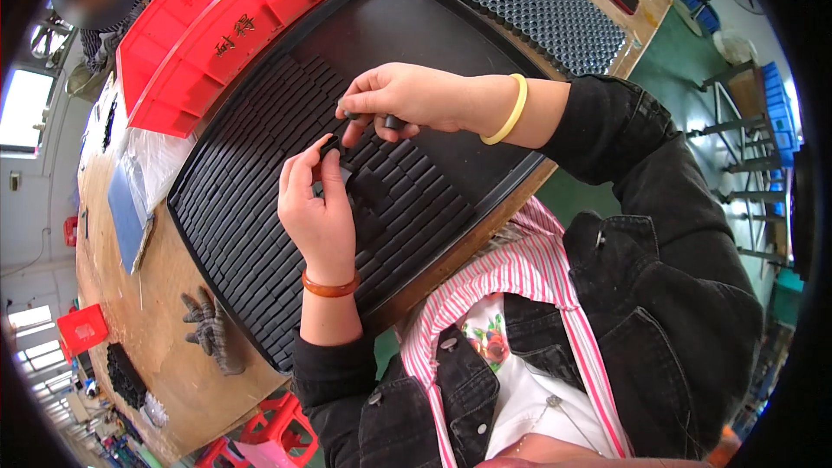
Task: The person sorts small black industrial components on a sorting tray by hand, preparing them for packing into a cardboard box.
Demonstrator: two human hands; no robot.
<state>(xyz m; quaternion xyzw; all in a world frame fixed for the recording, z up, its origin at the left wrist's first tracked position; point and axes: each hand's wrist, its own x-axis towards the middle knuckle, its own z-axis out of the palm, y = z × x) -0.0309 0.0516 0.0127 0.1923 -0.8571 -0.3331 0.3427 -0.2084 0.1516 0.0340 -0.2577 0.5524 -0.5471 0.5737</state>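
Over the middle of the black tray [485, 52], I pinch one small black block [329, 146] between my left hand's [316, 208] thumb and forefinger, just above the packed rows of blocks [251, 199]. My right hand [403, 97] grips a dark piece too. I'd judge it best to square the block with its row before pressing it in.

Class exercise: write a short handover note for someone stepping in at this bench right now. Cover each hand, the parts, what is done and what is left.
Left hand: pinches one small black block at its fingertips, above the tray.
Right hand: holds a thin dark tool, tip down.
Black tray: rows of black blocks fill its left and middle.
Done: most rows laid.
Left: bare far-right area and a gap beside the left hand.
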